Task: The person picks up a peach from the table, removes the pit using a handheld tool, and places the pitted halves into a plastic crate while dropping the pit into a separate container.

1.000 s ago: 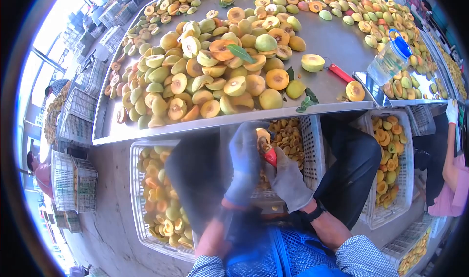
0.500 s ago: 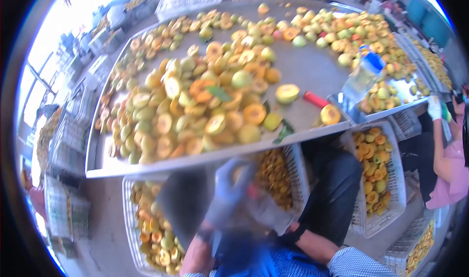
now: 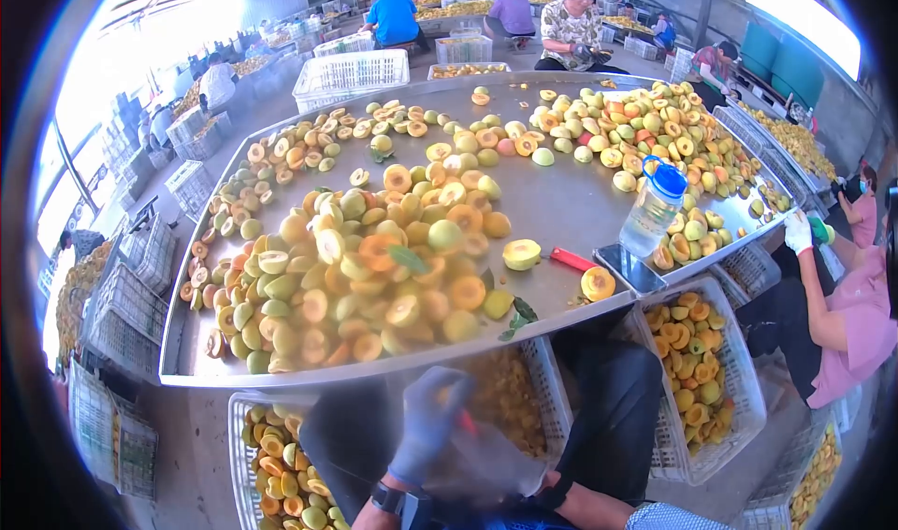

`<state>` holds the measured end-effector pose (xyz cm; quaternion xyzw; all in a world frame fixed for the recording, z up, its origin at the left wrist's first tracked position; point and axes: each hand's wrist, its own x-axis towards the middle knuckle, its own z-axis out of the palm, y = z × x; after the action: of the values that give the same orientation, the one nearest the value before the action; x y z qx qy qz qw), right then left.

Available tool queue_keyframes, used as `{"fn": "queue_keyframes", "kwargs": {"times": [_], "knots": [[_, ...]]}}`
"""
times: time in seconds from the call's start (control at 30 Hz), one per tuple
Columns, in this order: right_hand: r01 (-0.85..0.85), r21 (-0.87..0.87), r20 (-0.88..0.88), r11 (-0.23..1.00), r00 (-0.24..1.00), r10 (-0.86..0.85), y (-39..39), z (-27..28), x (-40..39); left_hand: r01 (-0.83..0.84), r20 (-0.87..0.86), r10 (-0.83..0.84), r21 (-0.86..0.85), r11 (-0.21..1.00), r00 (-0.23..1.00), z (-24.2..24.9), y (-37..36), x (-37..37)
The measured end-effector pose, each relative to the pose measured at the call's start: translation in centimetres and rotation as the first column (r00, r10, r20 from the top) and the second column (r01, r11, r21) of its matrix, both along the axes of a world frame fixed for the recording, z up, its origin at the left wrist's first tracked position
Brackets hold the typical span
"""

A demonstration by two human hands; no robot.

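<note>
Both my hands wear pale gloves and meet in front of my lap, below the near edge of the metal table (image 3: 599, 179). My left hand (image 3: 432, 424) has its fingers curled, and blur hides whatever is in them. Close against it, my right hand (image 3: 500, 460) is closed on a small red-handled tool (image 3: 468, 424), of which only a bit of red shows. Just beyond them is a crate of brownish pits or small pieces (image 3: 510, 394). A large heap of halved stone fruit (image 3: 351, 235), like apricots or peaches, covers the table's near left part.
A red-handled tool (image 3: 572, 259), a phone (image 3: 631, 270) and a blue-capped bottle (image 3: 652, 214) lie or stand at the table's right. Fruit-filled crates flank my legs, left (image 3: 238, 460) and right (image 3: 756, 408). A person in pink (image 3: 856, 329) works at right; several others sit farther back.
The view has tilted up, bringing the hall and other people into sight. My hands stay close together below the table edge; the yellowish thing by my left fingers no longer shows.
</note>
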<state>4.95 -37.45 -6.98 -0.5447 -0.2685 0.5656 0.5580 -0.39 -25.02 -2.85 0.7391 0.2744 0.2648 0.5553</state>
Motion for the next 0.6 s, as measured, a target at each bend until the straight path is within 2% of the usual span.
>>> {"fn": "queue_keyframes", "kwargs": {"times": [0.03,0.13,0.2,0.23,0.27,0.3,0.33,0.37,0.4,0.43,0.53,0.57,0.6], "knots": [[0.008,-0.002,0.001,1.0,1.0,-0.008,-0.1,0.1,0.0,-0.003,0.107,-0.002,0.048,0.999,0.994,-0.8,-0.1,0.1],[-0.008,0.056,-0.054,0.998,0.998,0.011,-0.3,0.1,0.0,0.028,0.16,-0.031,0.022,0.999,0.987,0.1,-0.3,-0.2],[-0.037,0.044,0.109,0.998,0.994,0.032,-0.2,0.4,0.4,0.026,0.172,-0.033,0.042,0.999,0.985,0.0,-0.2,-0.1],[-0.034,0.045,0.107,0.998,0.994,0.029,-0.3,1.0,0.5,0.045,0.159,-0.055,0.061,0.997,0.986,0.1,-0.2,0.0],[-0.037,0.051,-0.127,0.998,0.991,0.043,-0.7,2.2,0.2,0.069,0.139,-0.079,0.076,0.995,0.987,0.2,-0.2,-0.1],[-0.041,0.057,-0.348,0.998,0.936,0.059,-1.1,2.9,0.2,0.074,0.137,-0.083,0.072,0.995,0.987,0.2,0.0,-0.3],[-0.038,0.055,-0.347,0.998,0.936,0.054,-1.3,2.7,0.0,0.178,0.082,-0.177,-0.003,0.984,0.981,0.4,0.4,-0.4],[-0.042,0.034,-0.231,0.999,0.972,0.049,-1.4,2.3,-0.2,0.275,0.035,-0.273,-0.081,0.958,0.961,0.5,0.7,-0.3],[-0.045,0.011,-0.117,0.999,0.992,0.046,-1.6,1.9,-0.4,0.277,0.034,-0.275,-0.085,0.957,0.961,0.8,0.7,-0.3],[-0.043,0.009,-0.122,0.999,0.992,0.043,-1.7,1.7,-0.5,0.293,0.006,-0.296,-0.145,0.945,0.955,1.2,0.7,-0.3],[-0.012,0.005,-0.225,1.0,0.974,0.013,-1.9,1.0,-0.2,0.315,-0.018,-0.326,-0.21,0.925,0.945,0.7,0.6,0.0],[-0.061,0.069,-0.449,0.996,0.89,0.086,-2.3,0.7,0.0,0.273,0.031,-0.271,-0.12,0.954,0.962,0.3,0.4,0.1],[-0.091,0.146,-0.641,0.985,0.749,0.164,-2.5,0.6,0.2,0.222,0.085,-0.219,-0.03,0.975,0.972,0.1,0.1,0.2]]}}
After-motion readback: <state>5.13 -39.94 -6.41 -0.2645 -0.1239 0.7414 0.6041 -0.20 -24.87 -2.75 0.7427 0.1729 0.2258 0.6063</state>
